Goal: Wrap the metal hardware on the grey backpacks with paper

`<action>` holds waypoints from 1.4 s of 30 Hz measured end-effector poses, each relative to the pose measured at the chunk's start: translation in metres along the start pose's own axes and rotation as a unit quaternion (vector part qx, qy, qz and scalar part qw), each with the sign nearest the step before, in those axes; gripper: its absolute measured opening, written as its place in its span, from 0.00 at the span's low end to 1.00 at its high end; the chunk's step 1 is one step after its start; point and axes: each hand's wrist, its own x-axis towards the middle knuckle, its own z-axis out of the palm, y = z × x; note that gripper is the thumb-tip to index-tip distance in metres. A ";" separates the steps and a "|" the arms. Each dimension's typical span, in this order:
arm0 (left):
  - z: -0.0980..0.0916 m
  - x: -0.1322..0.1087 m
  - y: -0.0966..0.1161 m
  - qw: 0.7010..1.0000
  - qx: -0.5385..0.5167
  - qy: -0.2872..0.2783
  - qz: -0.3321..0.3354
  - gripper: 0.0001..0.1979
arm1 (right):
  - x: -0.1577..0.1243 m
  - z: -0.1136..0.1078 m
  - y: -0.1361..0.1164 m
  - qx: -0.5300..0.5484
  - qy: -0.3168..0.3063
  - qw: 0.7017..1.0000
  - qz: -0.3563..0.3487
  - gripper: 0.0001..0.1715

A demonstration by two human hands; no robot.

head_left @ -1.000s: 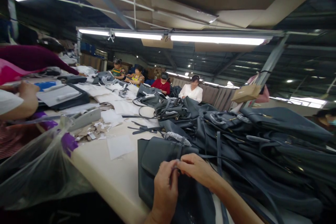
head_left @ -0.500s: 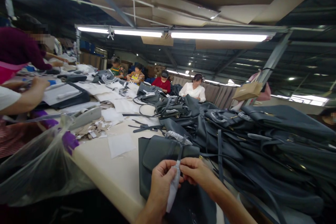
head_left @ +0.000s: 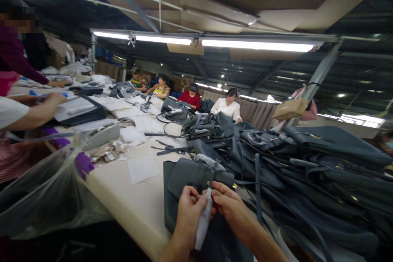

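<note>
A dark green leather bag (head_left: 187, 174) lies at the table's near corner, under my hands. White wrapping paper (head_left: 202, 229) surrounds part of the bag's narrow strap (head_left: 211, 178). My left hand (head_left: 190, 213) is closed, thumb and fingers pinching the wrapped strap from the left. On its other side my right hand (head_left: 229, 204) grips the strap at the top end of the paper, forefinger extended along it. Some fingertips are hidden behind the paper. A clear-wrapped handle (head_left: 210, 160) sits at the bag's top.
Dark bags (head_left: 307, 172) are heaped to the right. A white sheet (head_left: 143, 168), cardboard scraps (head_left: 112, 149) and a grey tape dispenser (head_left: 102, 136) lie left. A plastic bag (head_left: 58, 196) hangs off the table edge (head_left: 123, 213). Co-workers sit opposite; another's hands (head_left: 50, 104) work at left.
My right forefinger has lifted and straightened a little along the strap. My left hand keeps its pinch. At far left, a co-worker in purple has shifted left.
</note>
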 end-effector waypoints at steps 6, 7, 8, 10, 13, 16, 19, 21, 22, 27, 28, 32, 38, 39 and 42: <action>-0.009 0.006 0.003 0.993 -0.063 -0.037 -0.088 0.36 | 0.007 -0.001 0.014 0.122 -0.060 0.991 0.002 0.23; -0.010 0.007 0.003 0.992 -0.068 -0.037 -0.096 0.36 | 0.009 0.000 0.016 0.142 -0.059 0.988 0.003 0.22; -0.012 0.008 0.003 0.992 -0.071 -0.038 -0.100 0.36 | 0.010 0.002 0.018 0.158 -0.055 0.986 0.002 0.22; -0.013 0.007 0.001 0.992 -0.075 -0.044 -0.096 0.35 | 0.012 0.006 0.021 0.168 -0.044 0.985 -0.011 0.25; -0.013 0.004 -0.004 0.994 -0.076 -0.056 -0.062 0.33 | 0.011 0.009 0.022 0.151 -0.014 0.988 -0.030 0.33; -0.011 0.001 -0.011 0.993 -0.084 -0.064 -0.044 0.30 | 0.008 0.006 0.024 0.158 0.017 0.987 -0.019 0.38; -0.012 0.002 -0.016 0.990 -0.106 -0.065 -0.070 0.30 | 0.005 0.000 0.029 0.209 0.015 0.978 -0.009 0.33; -0.014 0.004 -0.015 0.987 -0.115 -0.071 -0.089 0.29 | 0.005 -0.003 0.032 0.248 0.005 0.969 -0.008 0.29; -0.015 0.004 -0.014 0.986 -0.116 -0.076 -0.097 0.29 | 0.005 -0.003 0.033 0.259 0.001 0.966 -0.007 0.27; -0.020 0.006 -0.011 0.985 -0.114 -0.072 -0.112 0.28 | 0.005 0.001 0.033 0.258 0.037 0.965 -0.019 0.26; -0.019 0.006 -0.011 0.986 -0.109 -0.068 -0.108 0.28 | 0.005 0.002 0.033 0.256 0.044 0.965 -0.021 0.26; -0.013 0.002 -0.012 0.992 -0.088 -0.059 -0.071 0.31 | 0.004 0.002 0.034 0.233 0.035 0.972 -0.014 0.26; -0.004 -0.005 -0.012 0.998 -0.026 -0.037 0.048 0.27 | 0.003 -0.001 0.035 0.206 0.036 0.978 -0.019 0.26; -0.003 -0.007 -0.012 0.997 0.000 -0.028 0.076 0.24 | 0.004 0.000 0.035 0.208 0.037 0.977 -0.021 0.26; -0.005 -0.011 -0.013 0.980 0.119 -0.010 0.162 0.14 | 0.007 0.001 0.036 0.217 0.040 0.975 -0.029 0.26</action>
